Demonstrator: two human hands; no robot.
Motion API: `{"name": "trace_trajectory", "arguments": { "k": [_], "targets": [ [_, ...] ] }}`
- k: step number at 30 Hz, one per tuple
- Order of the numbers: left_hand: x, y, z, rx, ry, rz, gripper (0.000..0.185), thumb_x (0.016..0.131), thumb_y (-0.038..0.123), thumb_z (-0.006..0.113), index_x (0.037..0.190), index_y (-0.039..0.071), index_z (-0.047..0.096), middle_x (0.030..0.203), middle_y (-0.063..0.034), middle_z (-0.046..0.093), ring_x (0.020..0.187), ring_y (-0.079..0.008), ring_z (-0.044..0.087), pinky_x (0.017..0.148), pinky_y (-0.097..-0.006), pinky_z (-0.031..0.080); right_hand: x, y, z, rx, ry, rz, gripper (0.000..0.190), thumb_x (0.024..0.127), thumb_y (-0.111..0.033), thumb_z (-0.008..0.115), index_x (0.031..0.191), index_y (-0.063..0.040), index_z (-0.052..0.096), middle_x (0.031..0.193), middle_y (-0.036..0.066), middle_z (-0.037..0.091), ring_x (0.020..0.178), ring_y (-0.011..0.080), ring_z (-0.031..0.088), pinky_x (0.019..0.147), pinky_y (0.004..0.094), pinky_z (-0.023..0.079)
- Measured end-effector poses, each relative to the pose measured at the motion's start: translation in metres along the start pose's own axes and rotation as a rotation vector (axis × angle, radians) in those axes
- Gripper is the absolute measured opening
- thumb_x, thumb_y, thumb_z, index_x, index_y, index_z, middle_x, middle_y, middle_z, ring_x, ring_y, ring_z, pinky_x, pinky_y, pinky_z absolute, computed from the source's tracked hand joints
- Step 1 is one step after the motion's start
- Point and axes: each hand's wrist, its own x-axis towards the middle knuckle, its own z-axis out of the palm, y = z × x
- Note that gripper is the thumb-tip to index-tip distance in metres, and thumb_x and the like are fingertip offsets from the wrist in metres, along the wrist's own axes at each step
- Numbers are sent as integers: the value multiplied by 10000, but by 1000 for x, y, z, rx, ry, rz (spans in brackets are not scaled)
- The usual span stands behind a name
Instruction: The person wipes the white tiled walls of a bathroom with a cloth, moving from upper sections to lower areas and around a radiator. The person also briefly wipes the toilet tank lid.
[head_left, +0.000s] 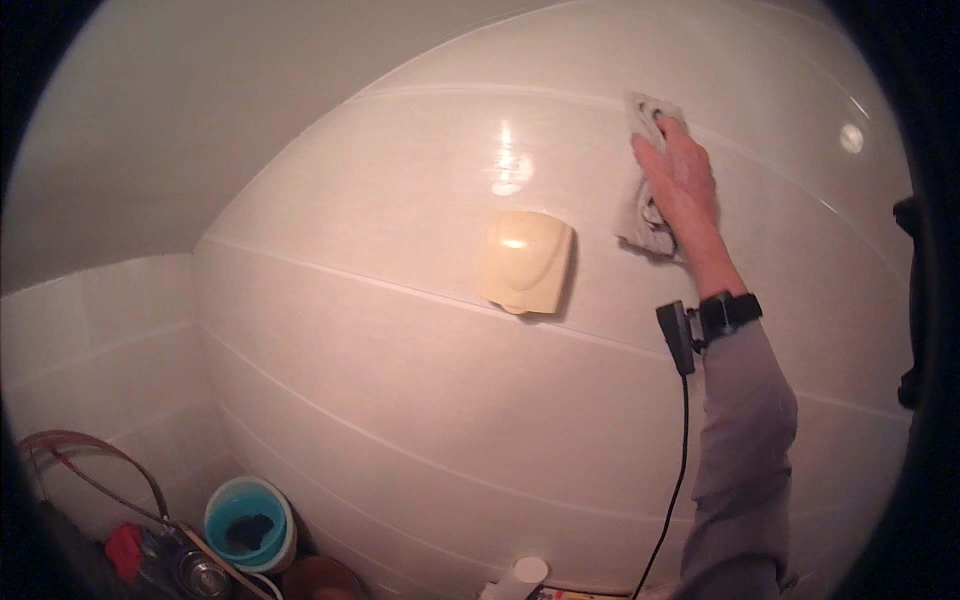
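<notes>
My right hand (681, 174) presses a folded, greyish-white cloth (646, 223) flat against the light, glossy tiled wall (420, 390). The thumb lies at the cloth's left side and the fingers reach toward its upper end; part of the cloth is hidden beneath the hand. A black strap (729, 313) circles the wrist and carries a small black device (676, 337), from which a cable (681, 457) hangs down. To the left of the cloth, apart from it, a cream-yellow plastic cover (526, 262) is mounted on the wall. My left hand is out of view.
Low in the left corner stand a turquoise bucket (241, 511) with something dark in it and a brown container (321, 579). Beside them are a curved hose (112, 441) and a red item (124, 551). A white cylindrical object (531, 571) stands at the bottom edge.
</notes>
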Motion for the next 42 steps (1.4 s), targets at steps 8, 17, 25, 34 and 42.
{"name": "trace_trajectory", "arguments": {
  "k": [8, 17, 25, 34, 42],
  "targets": [
    [-60, -52, -53, 32, -33, 21, 129, 975, 171, 602, 1011, 54, 643, 928, -67, 659, 887, -203, 668, 817, -364, 545, -22, -22, -25, 51, -111, -108, 575, 855, -434, 642, 1312, -89, 584, 1196, 199, 658, 1133, 365, 611, 981, 445, 468],
    [-261, -238, -6, 60, -40, -98, 135, 965, 188, 619, 1003, 61, 645, 910, -50, 665, 797, -162, 630, 743, -301, 518, -142, 78, -322, 1205, -199, 330, 236, 874, -206, 700, 976, -6, 627, 878, 15, 615, 793, 107, 580, 686, 280, 471],
    [-506, -473, 127, 77, -159, -165, 132, 973, 202, 612, 1022, 85, 650, 918, -18, 663, 825, -132, 618, 756, -274, 504, -187, 383, -739, 264, 296, 246, 417, 873, -351, 685, 1108, -14, 615, 1005, 113, 673, 911, 239, 645, 825, 365, 500],
    [-780, -712, 260, 62, -148, -125, 144, 979, 195, 586, 1048, 82, 642, 921, -18, 648, 826, -141, 617, 748, -281, 506, -205, 557, -993, 136, 12, 114, 521, 882, -378, 661, 1235, -27, 508, 1133, 215, 654, 1041, 386, 643, 906, 428, 495],
    [-645, -575, 210, -44, -70, -140, 123, 966, 173, 609, 1025, 69, 634, 913, -41, 642, 820, -154, 603, 723, -293, 494, -136, 344, -738, 916, 49, 111, 415, 879, -223, 655, 1152, 53, 506, 1066, 169, 637, 883, 275, 649, 791, 405, 540]
  ]
}}
